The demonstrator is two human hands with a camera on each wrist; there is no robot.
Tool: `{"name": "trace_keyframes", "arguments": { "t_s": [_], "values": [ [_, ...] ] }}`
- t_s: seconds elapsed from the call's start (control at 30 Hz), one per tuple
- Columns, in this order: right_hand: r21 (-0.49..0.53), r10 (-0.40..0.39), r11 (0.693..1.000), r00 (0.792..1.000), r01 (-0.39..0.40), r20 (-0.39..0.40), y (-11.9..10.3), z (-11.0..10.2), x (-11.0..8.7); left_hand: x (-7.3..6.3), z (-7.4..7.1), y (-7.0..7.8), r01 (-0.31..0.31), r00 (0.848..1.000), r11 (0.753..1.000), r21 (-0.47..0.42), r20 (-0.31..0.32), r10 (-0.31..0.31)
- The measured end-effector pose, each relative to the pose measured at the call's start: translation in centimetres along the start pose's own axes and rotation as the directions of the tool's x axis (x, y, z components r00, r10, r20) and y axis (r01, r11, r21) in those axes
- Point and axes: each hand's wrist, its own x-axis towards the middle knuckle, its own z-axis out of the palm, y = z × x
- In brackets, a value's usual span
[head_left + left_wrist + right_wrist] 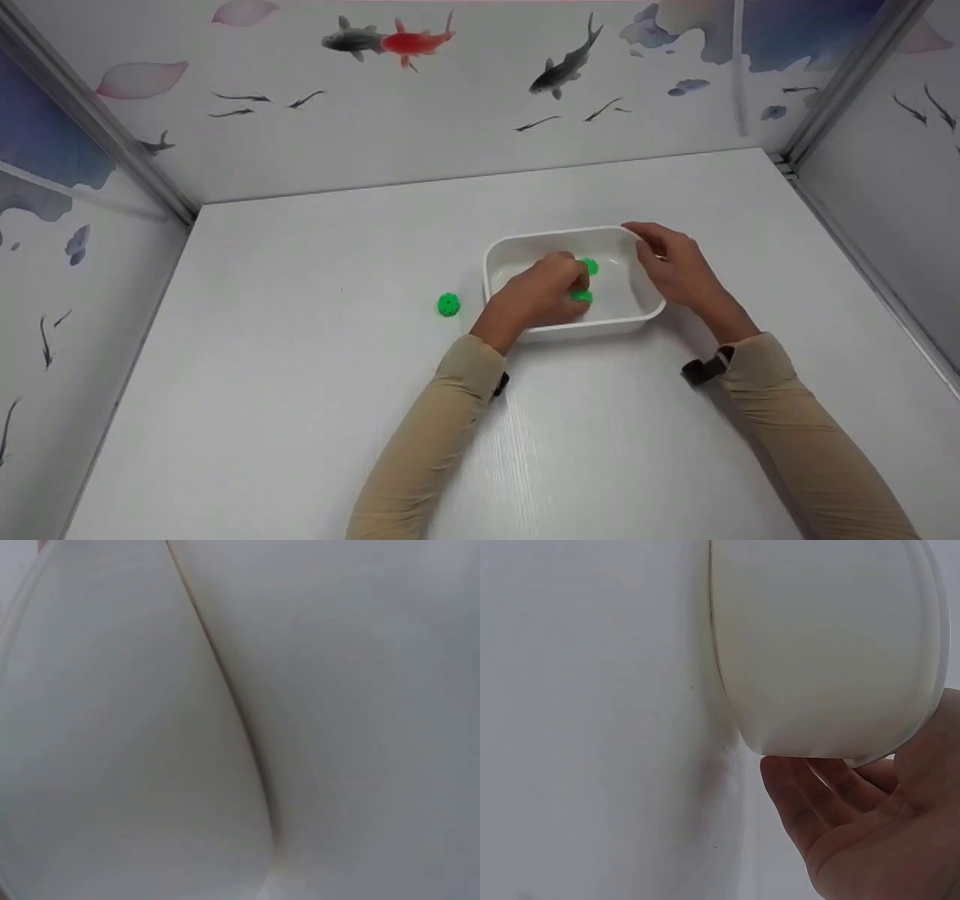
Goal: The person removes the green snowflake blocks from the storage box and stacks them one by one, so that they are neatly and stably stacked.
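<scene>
A white rectangular plastic box (577,328) with rounded corners sits on the table, its outer wall filling much of both wrist views. My left hand (538,291) reaches over the near left rim into it, fingers curled and pinching a small green knobbly disc (581,297). Just beyond those fingers another green disc (591,266) shows inside the box. My right hand (677,268) holds the box's right end, thumb at the rim and fingers (799,791) along the outer wall. The left hand is out of sight in the left wrist view.
Left of the box, a round green disc with a notched edge (448,304) lies on the white table (300,360). Wall panels printed with fish and petals (465,97) stand along the back and both sides. Each wrist carries a black strap (705,369).
</scene>
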Motion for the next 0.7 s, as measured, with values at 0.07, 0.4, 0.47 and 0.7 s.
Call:
{"name": "trace_keyframes", "arguments": {
  "t_s": [0.07,0.4,0.47,0.7],
  "values": [
    [-0.003,0.0,1.0,1.0,0.0,0.001,-0.02,-0.02,-0.01,-0.05,-0.06,0.05,0.009,1.0,1.0,0.001,0.013,-0.009],
    [-0.012,0.013,1.0,1.0,-0.013,-0.001,-0.07,0.02,0.01,-0.32,-0.25,-0.15,-0.003,1.0,0.999,-0.051,0.022,0.004],
    [-0.008,0.009,1.0,1.0,-0.009,-0.002,-0.02,0.02,0.01,-0.31,-0.25,-0.23,-0.018,1.0,0.998,-0.054,0.012,0.018],
    [-0.006,0.014,1.0,1.0,-0.014,0.001,0.06,-0.01,-0.07,-0.36,-0.38,-0.33,-0.06,0.998,0.997,-0.054,0.001,0.06]
  ]
}}
